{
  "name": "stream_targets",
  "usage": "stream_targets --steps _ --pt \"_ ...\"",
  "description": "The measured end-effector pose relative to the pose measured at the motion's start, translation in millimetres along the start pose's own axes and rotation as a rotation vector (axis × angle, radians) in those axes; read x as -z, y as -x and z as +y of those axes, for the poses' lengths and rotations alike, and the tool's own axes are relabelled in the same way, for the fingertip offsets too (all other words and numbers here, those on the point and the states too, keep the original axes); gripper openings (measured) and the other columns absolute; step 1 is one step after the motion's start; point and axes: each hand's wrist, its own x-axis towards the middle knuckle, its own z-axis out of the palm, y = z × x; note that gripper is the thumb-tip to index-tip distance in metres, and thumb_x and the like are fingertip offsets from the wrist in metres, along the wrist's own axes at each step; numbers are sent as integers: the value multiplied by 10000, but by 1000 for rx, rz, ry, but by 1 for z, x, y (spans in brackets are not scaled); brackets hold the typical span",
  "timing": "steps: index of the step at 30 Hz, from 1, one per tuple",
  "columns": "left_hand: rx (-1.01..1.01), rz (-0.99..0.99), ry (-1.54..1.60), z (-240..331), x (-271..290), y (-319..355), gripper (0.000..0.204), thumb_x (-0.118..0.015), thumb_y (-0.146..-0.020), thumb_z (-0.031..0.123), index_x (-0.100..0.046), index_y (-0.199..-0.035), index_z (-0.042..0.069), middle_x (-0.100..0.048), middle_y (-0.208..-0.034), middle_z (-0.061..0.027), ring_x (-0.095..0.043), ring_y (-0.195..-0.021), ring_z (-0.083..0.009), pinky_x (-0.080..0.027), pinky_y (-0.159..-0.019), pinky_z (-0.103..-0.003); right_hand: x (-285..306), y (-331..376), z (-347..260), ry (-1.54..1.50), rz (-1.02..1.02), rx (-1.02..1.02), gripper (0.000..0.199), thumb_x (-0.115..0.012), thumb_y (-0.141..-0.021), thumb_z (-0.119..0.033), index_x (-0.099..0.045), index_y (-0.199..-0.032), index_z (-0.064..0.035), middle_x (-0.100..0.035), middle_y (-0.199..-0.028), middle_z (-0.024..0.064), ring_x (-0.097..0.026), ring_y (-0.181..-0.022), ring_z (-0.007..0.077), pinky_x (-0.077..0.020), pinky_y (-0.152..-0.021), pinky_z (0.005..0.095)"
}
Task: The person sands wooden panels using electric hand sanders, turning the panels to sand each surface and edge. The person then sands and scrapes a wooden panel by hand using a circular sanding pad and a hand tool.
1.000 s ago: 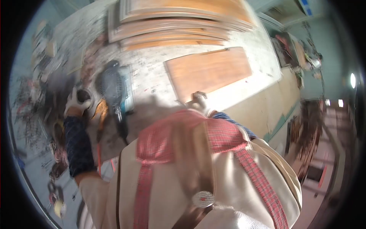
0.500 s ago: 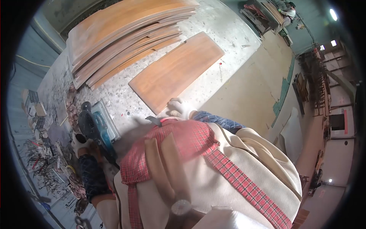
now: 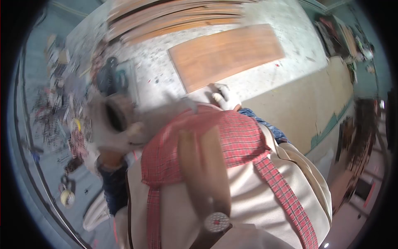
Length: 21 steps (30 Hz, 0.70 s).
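My left hand [image 3: 118, 124], in a pale glove, is raised in front of the sander and smeared by motion. A dark patch shows in it; I cannot tell whether that is the glove or something held. The blue and black power sander [image 3: 115, 79] stands on the speckled table [image 3: 155, 76], apart from the hand. A flat brown wood panel [image 3: 228, 56] lies on the table further back. Beside its near edge is my right hand [image 3: 227, 98], in a white glove, thumb and fingers apart, close to my red checked apron [image 3: 236, 133].
Several stacked wood panels [image 3: 178, 20] lie at the back. Clutter of small tools and rags [image 3: 62, 95] is on the left. A tan board surface [image 3: 298, 103] adjoins the table on the right. A person [image 3: 367, 52] is at the far right.
My left hand has come off the sander and up toward me. My right hand has shifted slightly from the panel's corner along its near edge. The view has turned, so the table appears rotated.
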Motion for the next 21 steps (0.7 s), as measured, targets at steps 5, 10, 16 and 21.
stream_targets --steps 5,10,16,21 --pt "371 -274 -172 -34 -153 2 1079 -921 -557 441 -434 -1456 97 -530 -1391 -172 -531 -1243 -400 -467 -1035 -476 -2 -14 -2 -107 -131 56 448 -630 -958 -252 -569 -1356 -55 -547 -1355 209 -519 -1269 372 -418 -1085 440" --pt "515 -110 -26 -59 -183 9 1060 -911 -611 315 -358 -1498 135 -375 -1499 -190 -413 -1351 -387 -434 -1096 -485 -2 -19 -3 -198 -254 58 488 -644 -970 -258 -522 -1379 -20 -517 -1376 216 -487 -1311 369 -393 -1114 422" --pt "1022 -28 1023 -59 -153 48 340 -593 -979 64 -613 -1318 46 -680 -943 -25 -591 -697 -112 -494 -592 -276 -6 -48 -16 -40 -304 195 519 -650 -959 -323 -533 -1371 -29 -548 -1323 217 -518 -1250 400 -421 -1071 439" --pt "507 145 298 -86 -200 84 507 -558 -1005 349 -520 -1451 112 -660 -1162 -248 -670 -1006 -331 -512 -878 -383 -40 -99 -82 135 -464 363 722 -736 -880 -398 -465 -1455 -56 -484 -1411 223 -494 -1295 398 -402 -1106 458"
